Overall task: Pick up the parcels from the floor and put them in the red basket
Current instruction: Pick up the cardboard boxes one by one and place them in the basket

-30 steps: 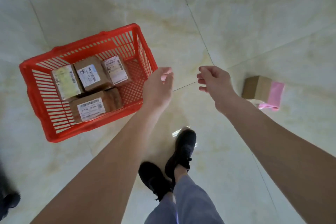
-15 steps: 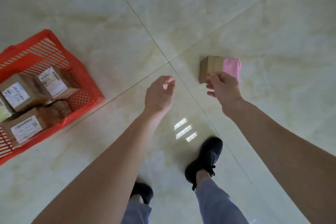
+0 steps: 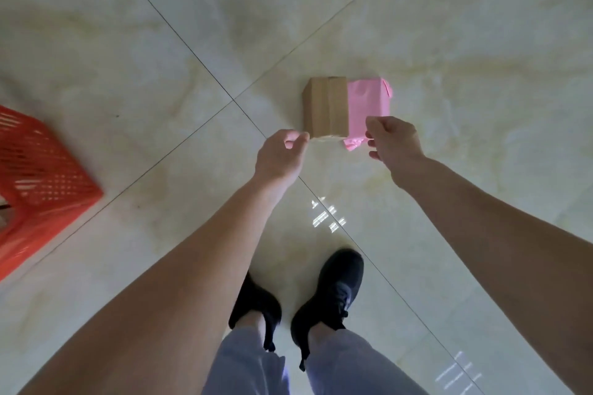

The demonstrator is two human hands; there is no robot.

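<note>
A brown cardboard parcel (image 3: 326,106) lies on the pale tiled floor, and a pink parcel (image 3: 368,102) lies against its right side. Both hands hang above them with loosely curled fingers and hold nothing. My left hand (image 3: 280,157) hovers just below the brown parcel's lower left corner. My right hand (image 3: 393,141) overlaps the pink parcel's lower right edge in the view. The red basket (image 3: 41,183) shows only as a corner at the left edge, its inside hidden.
My two black shoes (image 3: 327,295) stand on the floor below the hands, close to a tile joint. Bright light reflections (image 3: 327,218) lie on the tile between the shoes and the hands. Open floor surrounds the parcels.
The view has swung right, so the basket slid to the left edge and the two parcels came to the middle. Both hands have reached forward to the parcels' near edge.
</note>
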